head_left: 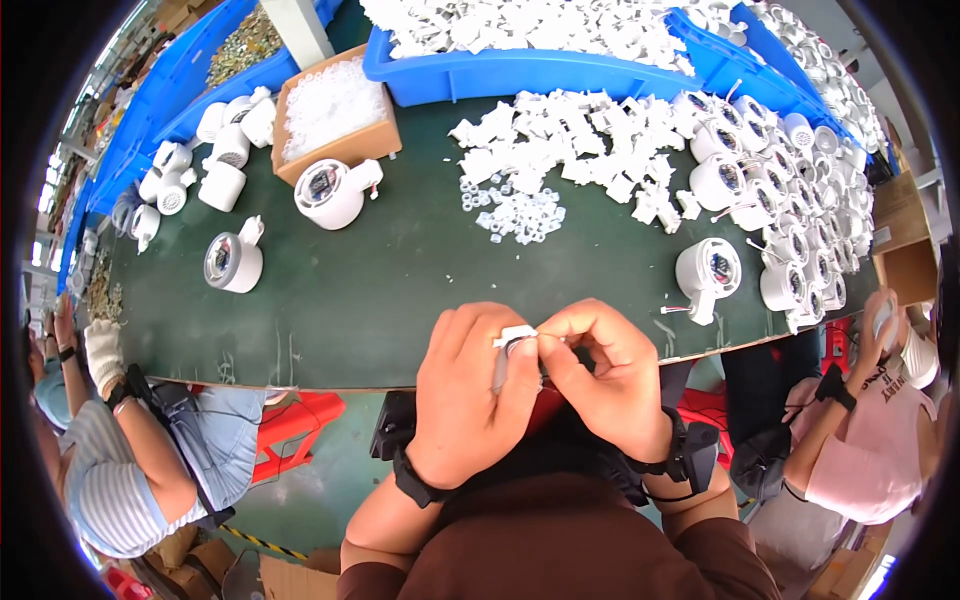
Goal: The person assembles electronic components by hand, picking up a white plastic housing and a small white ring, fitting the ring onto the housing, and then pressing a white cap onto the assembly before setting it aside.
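Just off the table's near edge, my left hand [465, 395] is closed round a small white plastic part [515, 334], holding it between thumb and fingers. My right hand [608, 375] meets it there, thumb and forefinger pinched at the part's right side. Whatever is in that pinch is too small to make out. Beyond my hands lie a small pile of clear nut-like pieces [520, 215] and a heap of loose white plastic brackets [580, 140]. A round white housing [708, 272] with a short wire stands to the right of my right hand.
The green table [380, 270] also bears two white housings [335, 193] on the left, a cardboard box [340, 110] of clear pieces, and many housings [790, 200] at right. A blue bin [530, 75] of white parts stands behind. People sit at both sides, one wearing a white glove [103, 355].
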The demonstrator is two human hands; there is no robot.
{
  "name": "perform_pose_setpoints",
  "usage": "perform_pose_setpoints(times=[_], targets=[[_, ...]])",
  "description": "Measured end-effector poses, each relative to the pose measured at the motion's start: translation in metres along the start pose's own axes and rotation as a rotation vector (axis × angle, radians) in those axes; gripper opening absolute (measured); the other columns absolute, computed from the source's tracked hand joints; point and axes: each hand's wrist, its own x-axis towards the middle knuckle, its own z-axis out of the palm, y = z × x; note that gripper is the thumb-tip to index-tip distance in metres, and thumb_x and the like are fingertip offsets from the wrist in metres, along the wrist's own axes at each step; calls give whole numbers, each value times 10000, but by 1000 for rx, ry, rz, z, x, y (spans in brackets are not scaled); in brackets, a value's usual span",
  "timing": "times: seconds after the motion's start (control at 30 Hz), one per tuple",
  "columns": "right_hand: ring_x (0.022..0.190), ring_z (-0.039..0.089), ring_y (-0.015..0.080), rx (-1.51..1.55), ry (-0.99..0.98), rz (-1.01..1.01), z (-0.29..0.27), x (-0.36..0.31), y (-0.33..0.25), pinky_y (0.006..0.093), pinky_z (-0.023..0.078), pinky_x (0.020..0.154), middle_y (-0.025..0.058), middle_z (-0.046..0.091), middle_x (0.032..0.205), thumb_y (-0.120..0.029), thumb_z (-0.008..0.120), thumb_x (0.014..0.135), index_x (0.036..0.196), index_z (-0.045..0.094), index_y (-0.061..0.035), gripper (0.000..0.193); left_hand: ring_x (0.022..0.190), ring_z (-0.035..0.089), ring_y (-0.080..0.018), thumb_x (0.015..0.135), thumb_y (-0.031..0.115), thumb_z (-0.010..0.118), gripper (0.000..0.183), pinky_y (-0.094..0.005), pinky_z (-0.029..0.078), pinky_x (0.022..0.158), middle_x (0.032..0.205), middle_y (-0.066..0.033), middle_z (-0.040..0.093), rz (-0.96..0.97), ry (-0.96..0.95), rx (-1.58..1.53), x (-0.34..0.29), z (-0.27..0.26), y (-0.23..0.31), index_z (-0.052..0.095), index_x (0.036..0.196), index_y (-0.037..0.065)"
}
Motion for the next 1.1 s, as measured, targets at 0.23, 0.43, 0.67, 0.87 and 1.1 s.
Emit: perform_pose_setpoints(times=[0.23,0.43,0.67,0.87,1.1], targets=[[865,638,162,-629,81,-309,-54,45,9,282,502,778,83,661,1001,-65,671,982,1101,666,-1,136,846,564,-329,910,87,653,93,-411,475,755,991,-112,647,74,77,58,-2,1,-7,637,982,31],[919,633,375,-1363,374,-419,-72,92,9,457,516,807,173,663,957,-209,752,904,1126,665,-23,303,871,566,-335,913,81,646,95,-412,478,769,1010,-120,644,98,72,71,-1,6,-4,637,988,23],[875,646,353,-1490,248,-364,-66,106,23,449,531,785,166,672,852,-143,730,855,957,628,-15,193,925,591,-335,961,98,613,107,-411,484,819,1044,-151,648,27,81,-4,-6,3,-10,635,1008,4],[835,671,321,-915,250,-256,-56,82,12,405,536,743,166,683,914,-39,682,848,1119,619,-29,278,944,623,-279,1013,94,531,157,-371,500,861,1067,-165,655,8,64,0,-10,-4,-13,646,1001,-12],[1148,656,173,156,-54,17,-19,23,9,334,531,994,98,683,1247,49,614,995,1243,636,-8,255,954,623,-137,1046,115,510,191,-283,511,819,1261,-143,649,-97,-34,-353,-11,2,-15,642,1046,-23]])
